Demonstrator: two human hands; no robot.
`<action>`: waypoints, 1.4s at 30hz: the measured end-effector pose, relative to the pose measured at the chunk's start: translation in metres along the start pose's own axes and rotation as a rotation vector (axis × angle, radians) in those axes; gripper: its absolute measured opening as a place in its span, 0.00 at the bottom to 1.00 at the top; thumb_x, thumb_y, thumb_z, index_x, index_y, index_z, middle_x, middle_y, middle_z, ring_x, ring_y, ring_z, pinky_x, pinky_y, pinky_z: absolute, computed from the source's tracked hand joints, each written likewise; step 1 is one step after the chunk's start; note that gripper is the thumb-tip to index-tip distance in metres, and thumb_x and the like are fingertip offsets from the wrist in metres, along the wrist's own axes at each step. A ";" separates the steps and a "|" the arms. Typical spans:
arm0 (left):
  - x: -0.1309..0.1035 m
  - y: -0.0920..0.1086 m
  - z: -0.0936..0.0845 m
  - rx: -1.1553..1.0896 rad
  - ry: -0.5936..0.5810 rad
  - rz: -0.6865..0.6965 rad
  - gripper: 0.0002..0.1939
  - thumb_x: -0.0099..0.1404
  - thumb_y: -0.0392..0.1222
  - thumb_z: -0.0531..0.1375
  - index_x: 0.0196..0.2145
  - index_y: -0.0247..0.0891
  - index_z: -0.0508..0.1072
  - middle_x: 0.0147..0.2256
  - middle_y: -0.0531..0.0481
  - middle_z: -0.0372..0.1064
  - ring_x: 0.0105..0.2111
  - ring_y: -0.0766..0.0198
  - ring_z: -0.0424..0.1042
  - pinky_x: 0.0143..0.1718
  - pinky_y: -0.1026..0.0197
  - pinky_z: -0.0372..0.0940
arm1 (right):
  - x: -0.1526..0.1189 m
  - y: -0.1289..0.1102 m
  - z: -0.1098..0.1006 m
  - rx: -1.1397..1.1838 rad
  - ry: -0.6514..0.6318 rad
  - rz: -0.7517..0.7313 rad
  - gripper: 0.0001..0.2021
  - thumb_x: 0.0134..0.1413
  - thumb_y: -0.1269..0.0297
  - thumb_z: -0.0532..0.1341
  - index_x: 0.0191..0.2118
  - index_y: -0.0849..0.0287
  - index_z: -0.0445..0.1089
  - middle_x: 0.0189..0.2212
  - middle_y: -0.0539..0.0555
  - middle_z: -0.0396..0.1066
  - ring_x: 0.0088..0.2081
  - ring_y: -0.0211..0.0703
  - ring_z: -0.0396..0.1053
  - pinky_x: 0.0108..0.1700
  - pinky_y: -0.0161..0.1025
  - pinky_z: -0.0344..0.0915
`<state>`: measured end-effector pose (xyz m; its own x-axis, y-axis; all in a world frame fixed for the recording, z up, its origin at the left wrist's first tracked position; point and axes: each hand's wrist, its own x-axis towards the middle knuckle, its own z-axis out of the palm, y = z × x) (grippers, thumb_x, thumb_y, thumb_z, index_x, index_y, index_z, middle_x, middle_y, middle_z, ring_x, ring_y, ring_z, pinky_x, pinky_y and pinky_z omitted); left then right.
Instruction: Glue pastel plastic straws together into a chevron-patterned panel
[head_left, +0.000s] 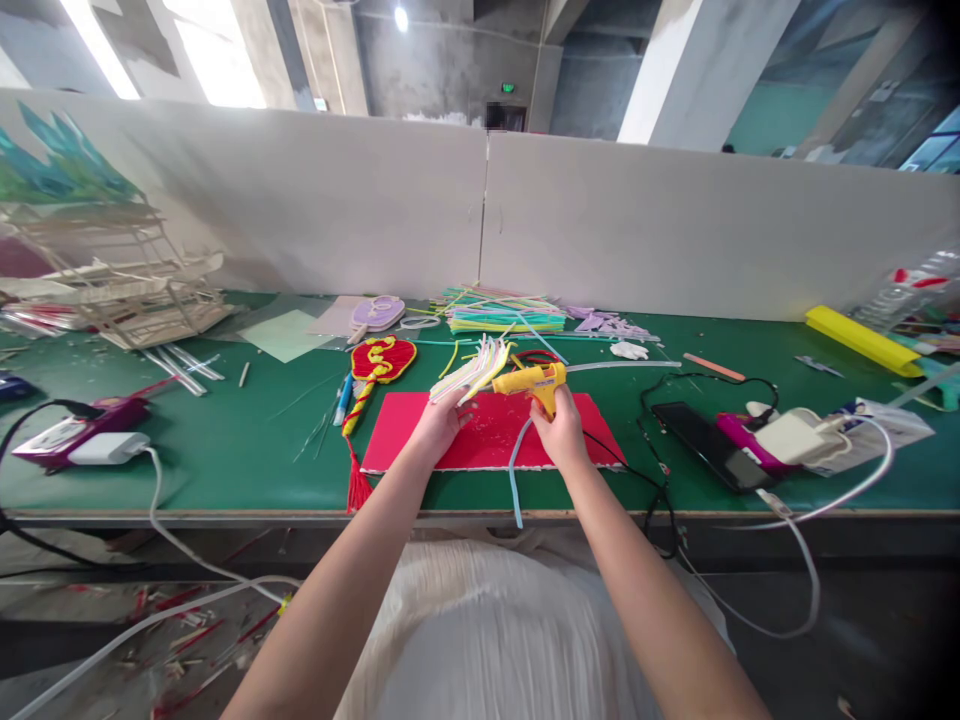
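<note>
Above a red board (pixel 390 440) on the green table, my left hand (pixel 442 425) is closed around a bundle of white, yellow and pink strips (pixel 480 368), which fan out away from me. In my right hand (pixel 559 430) is a yellow glue gun (pixel 529 379), gripped by its handle with its nozzle pointing left toward the bundle. A light blue strip (pixel 514 475) hangs curved beside the right hand, over the board's front edge; whether the hand holds it, I cannot tell. Left of the board lies a red and yellow fan-shaped piece (pixel 383 360) with a red tassel (pixel 358 485).
Colored strips (pixel 506 312) are piled at the back near the white partition (pixel 337 200). On the right lie a black phone (pixel 709 445), a power strip with chargers (pixel 787 438) and looping cables. Another power strip (pixel 82 435) is at left, near a stick-built model (pixel 142 290).
</note>
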<state>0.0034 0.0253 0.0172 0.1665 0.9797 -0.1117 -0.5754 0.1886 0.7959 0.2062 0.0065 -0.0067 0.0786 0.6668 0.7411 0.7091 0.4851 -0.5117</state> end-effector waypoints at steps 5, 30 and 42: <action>0.001 0.000 -0.001 -0.022 0.016 -0.007 0.16 0.52 0.37 0.65 0.41 0.38 0.74 0.34 0.51 0.76 0.26 0.70 0.73 0.26 0.70 0.65 | -0.001 0.001 0.000 -0.023 0.037 0.023 0.12 0.57 0.64 0.55 0.46 0.61 0.62 0.39 0.61 0.67 0.42 0.50 0.69 0.40 0.44 0.70; -0.001 0.003 0.003 -0.075 0.062 -0.023 0.10 0.51 0.34 0.64 0.34 0.36 0.73 0.26 0.54 0.73 0.23 0.70 0.72 0.24 0.70 0.64 | 0.001 0.003 -0.001 -0.051 0.083 0.078 0.09 0.56 0.66 0.55 0.43 0.59 0.61 0.36 0.59 0.65 0.40 0.50 0.68 0.38 0.44 0.68; -0.001 0.003 0.002 -0.059 0.071 -0.018 0.08 0.52 0.34 0.64 0.32 0.37 0.72 0.26 0.54 0.72 0.24 0.71 0.71 0.26 0.70 0.64 | 0.001 0.006 -0.001 -0.068 0.111 0.106 0.07 0.55 0.66 0.54 0.41 0.58 0.61 0.35 0.58 0.64 0.39 0.50 0.67 0.38 0.44 0.67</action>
<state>0.0030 0.0244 0.0211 0.1211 0.9780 -0.1697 -0.6191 0.2081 0.7573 0.2110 0.0097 -0.0084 0.2298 0.6441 0.7296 0.7379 0.3734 -0.5621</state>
